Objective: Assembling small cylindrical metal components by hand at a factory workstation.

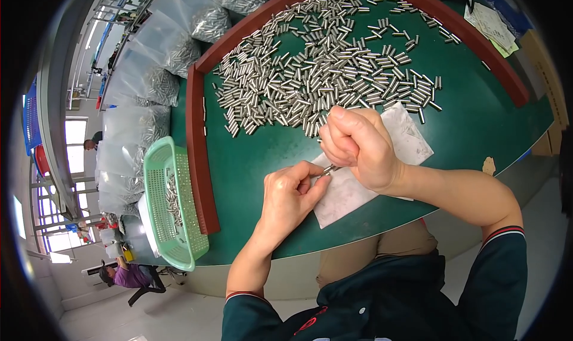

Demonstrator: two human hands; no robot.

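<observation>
My left hand pinches a small shiny metal pin between thumb and fingertips, over a smudged white cloth or paper sheet. Just above and to the right, my right hand is curled into a fist. Its fingers hide whatever they hold, and its lower edge is close to the pin. Beyond both hands, a wide heap of short metal pins is spread over the green tabletop.
A dark red raised border rims the table. Left of it stands a light green basket with some pins inside. Clear bags of metal parts line the left and far side. Papers lie at the far right. Two people are in the background.
</observation>
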